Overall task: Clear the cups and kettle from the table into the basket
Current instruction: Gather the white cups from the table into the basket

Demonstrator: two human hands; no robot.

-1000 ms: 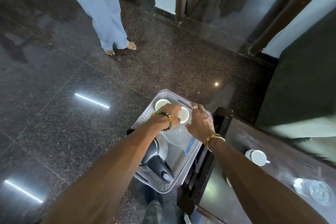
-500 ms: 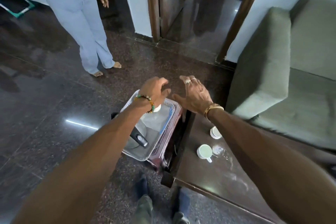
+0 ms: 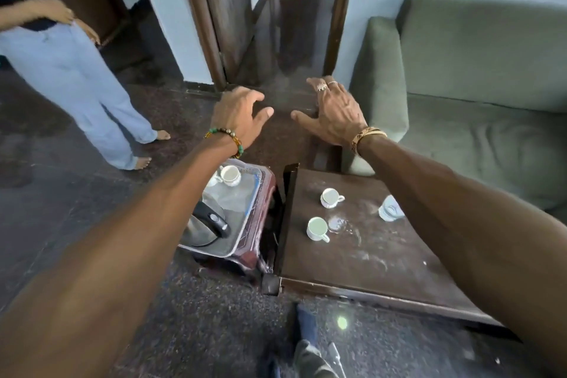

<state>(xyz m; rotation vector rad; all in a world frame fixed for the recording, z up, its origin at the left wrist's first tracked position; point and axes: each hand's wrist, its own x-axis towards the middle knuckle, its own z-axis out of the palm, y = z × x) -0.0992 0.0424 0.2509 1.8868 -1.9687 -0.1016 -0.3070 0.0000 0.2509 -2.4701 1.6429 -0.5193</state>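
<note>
Partly, the left forearm is covering the near-left side of the basket (image 3: 252,206), so the body of the kettle (image 3: 201,228) is showing only in part. A second cup (image 3: 212,182) at the basket's far end is half hidden behind the same forearm. The right forearm is cutting off a pale, blurred object (image 3: 390,209) on the right of the bench (image 3: 383,258); what it is cannot be told. A clear smeared patch beside the near cup is also too vague to name.

The basket's long axis is running near to far, leaning slightly right at the far end. It is sitting on a maroon stool (image 3: 262,244) just left of the bench. The kettle's black handle is lying on a diagonal, far-left to near-right.

The basket is holding the kettle at its near end and two cups at its far end, the plainer one (image 3: 230,175) standing upright with its mouth up. Two more cups are standing on the bench: the far cup (image 3: 329,197) is pointing its handle right, and the near cup (image 3: 317,228) is pointing its handle near-right.

The left hand (image 3: 239,115) and right hand (image 3: 336,113) are hovering in the air beyond basket and bench, fingers spread and loosely curved, gripping nothing. A second person (image 3: 76,86) is standing far left; a green sofa (image 3: 491,70) is sitting right.
</note>
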